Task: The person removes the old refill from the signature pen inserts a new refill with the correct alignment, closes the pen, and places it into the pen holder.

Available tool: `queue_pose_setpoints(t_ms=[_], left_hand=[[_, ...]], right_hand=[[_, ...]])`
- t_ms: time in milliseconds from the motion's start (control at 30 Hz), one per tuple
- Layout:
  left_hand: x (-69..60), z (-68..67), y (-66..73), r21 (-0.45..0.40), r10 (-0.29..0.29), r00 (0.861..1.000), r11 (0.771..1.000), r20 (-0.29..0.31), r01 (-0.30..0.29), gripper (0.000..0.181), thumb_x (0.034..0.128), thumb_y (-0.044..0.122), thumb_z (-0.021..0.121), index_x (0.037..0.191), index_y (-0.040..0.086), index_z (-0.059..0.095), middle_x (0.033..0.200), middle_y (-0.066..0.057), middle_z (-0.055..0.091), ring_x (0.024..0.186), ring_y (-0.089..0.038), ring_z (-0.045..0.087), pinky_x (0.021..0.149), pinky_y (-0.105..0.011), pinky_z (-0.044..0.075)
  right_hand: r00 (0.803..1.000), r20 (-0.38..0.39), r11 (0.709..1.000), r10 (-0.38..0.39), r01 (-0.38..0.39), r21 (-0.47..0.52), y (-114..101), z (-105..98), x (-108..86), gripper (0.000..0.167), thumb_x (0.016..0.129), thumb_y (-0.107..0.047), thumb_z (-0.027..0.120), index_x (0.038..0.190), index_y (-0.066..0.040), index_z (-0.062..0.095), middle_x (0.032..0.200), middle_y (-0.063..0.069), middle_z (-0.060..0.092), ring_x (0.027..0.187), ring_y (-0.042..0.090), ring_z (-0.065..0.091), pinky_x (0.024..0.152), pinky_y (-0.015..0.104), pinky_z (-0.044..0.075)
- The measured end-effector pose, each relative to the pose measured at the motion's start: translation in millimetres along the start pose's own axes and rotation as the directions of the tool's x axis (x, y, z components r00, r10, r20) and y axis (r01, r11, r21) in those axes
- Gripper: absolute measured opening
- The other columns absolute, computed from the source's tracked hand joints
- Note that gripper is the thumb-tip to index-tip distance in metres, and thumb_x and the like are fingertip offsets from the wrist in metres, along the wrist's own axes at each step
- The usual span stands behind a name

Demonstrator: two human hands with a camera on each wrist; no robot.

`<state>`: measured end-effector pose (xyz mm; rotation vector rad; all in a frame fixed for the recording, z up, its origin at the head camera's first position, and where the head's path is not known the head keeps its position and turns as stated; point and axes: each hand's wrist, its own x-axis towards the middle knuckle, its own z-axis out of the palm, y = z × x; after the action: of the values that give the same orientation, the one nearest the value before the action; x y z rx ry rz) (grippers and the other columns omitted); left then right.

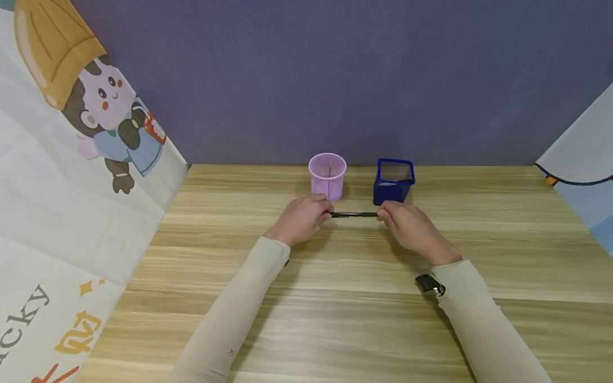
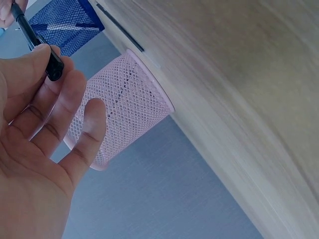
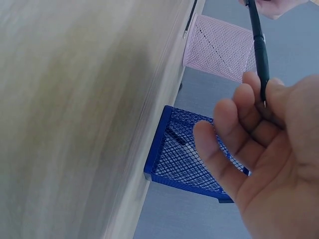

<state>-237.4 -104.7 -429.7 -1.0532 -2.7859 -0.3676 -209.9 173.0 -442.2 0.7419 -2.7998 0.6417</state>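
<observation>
Ends of black pen (image 1: 353, 215) apparently hidden in head view, sleeves (image 1: 489, 327) cropped

Toward the back of the table (image 1: 332, 327), with a panel (image 1: 341, 74) behind, the left cup (image 1: 320, 188) and the right cup (image 1: 387, 194) stand side by side, apart. A pen (image 1: 354, 214) lies crosswise before them, between the left hand (image 1: 304, 217) and the right hand (image 1: 409, 226). Something thin seems to be inside the left cup; the mesh obscures it. Sheets (image 1: 32, 204) flank the table left and right.
</observation>
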Motion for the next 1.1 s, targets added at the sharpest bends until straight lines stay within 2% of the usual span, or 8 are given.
queue_pose_setpoints(t_ms=[167,467,667,767,867,967,1100], left_hand=[[0.0,0.3,0.4,-0.01,-0.007,1.0,1.0,-0.004,0.007,0.016,0.1007,0.021,0.066,0.11,0.013,0.076,0.111,0.001,0.073,0.105,-0.018,0.067,0.094,-0.035,0.057],[0.4,0.8,0.6,-0.021,-0.009,1.0,1.0,-0.008,0.009,0.015,0.1004,0.021,0.066,0.11,0.013,0.075,0.111,0.001,0.073,0.105,-0.018,0.068,0.094,-0.036,0.057],[0.4,2.2,-1.1,-0.034,-0.024,1.0,0.999,-0.007,0.024,0.015,0.1006,0.021,0.066,0.11,0.014,0.075,0.11,0.002,0.073,0.106,-0.018,0.068,0.094,-0.036,0.057],[0.6,3.2,-2.3,-0.032,-0.025,1.0,0.999,-0.004,0.025,0.015,0.1009,0.021,0.066,0.11,0.014,0.075,0.11,0.002,0.073,0.106,-0.017,0.067,0.094,-0.036,0.057],[0.5,3.2,-3.4,-0.028,-0.027,1.0,0.999,-0.001,0.027,0.015,0.1011,0.022,0.066,0.111,0.015,0.075,0.11,0.002,0.073,0.105,-0.017,0.067,0.094,-0.035,0.057],[0.3,2.6,-4.3,-0.025,-0.03,1.0,0.999,-0.003,0.03,0.015,0.101,0.021,0.066,0.111,0.014,0.075,0.11,0.002,0.073,0.105,-0.017,0.068,0.094,-0.035,0.057],[0.1,2.7,-5.7,-0.024,-0.034,0.999,0.999,-0.008,0.034,0.014,0.1005,0.021,0.067,0.11,0.014,0.075,0.109,0.002,0.073,0.104,-0.017,0.068,0.094,-0.035,0.057]], right_hand=[[1.0,0.019,1.0,0.002,-0.003,0.011,-0.5,-0.9,0.5,0.025,0.109,-0.014,0.047,0.097,-0.006,0.067,0.091,0.008,0.074,0.085,0.028,0.072,0.077,0.051,0.057],[0.999,0.032,1.0,0.028,-0.028,-0.003,-1.1,-1.3,1.4,0.029,0.11,-0.017,0.044,0.097,-0.008,0.069,0.088,0.007,0.073,0.08,0.025,0.069,0.075,0.05,0.055],[0.999,0.029,0.999,0.045,-0.045,-0.001,-0.6,-0.4,1.5,0.03,0.111,-0.02,0.044,0.097,-0.007,0.067,0.073,0.001,0.057,0.068,0.021,0.057,0.068,0.045,0.05],[0.998,0.025,0.999,0.052,-0.053,0.015,-0.2,-1.1,0.7,0.03,0.111,-0.023,0.042,0.099,-0.006,0.064,0.072,0.001,0.053,0.069,0.02,0.055,0.069,0.044,0.049],[0.998,0.009,0.997,0.063,-0.063,0.053,0.2,-2.2,0.1,0.027,0.11,-0.024,0.046,0.109,-0.005,0.065,0.081,0.003,0.061,0.075,0.021,0.058,0.071,0.043,0.05],[0.998,-0.011,0.995,0.066,-0.065,0.071,1.1,-2.7,0.0,0.025,0.105,-0.025,0.058,0.118,-0.004,0.065,0.094,0.005,0.066,0.081,0.02,0.061,0.073,0.04,0.051],[0.998,-0.034,0.996,0.049,-0.047,0.07,0.1,-3.0,0.1,0.026,0.097,-0.02,0.07,0.118,-0.004,0.066,0.1,0.006,0.066,0.086,0.021,0.062,0.074,0.037,0.052]])
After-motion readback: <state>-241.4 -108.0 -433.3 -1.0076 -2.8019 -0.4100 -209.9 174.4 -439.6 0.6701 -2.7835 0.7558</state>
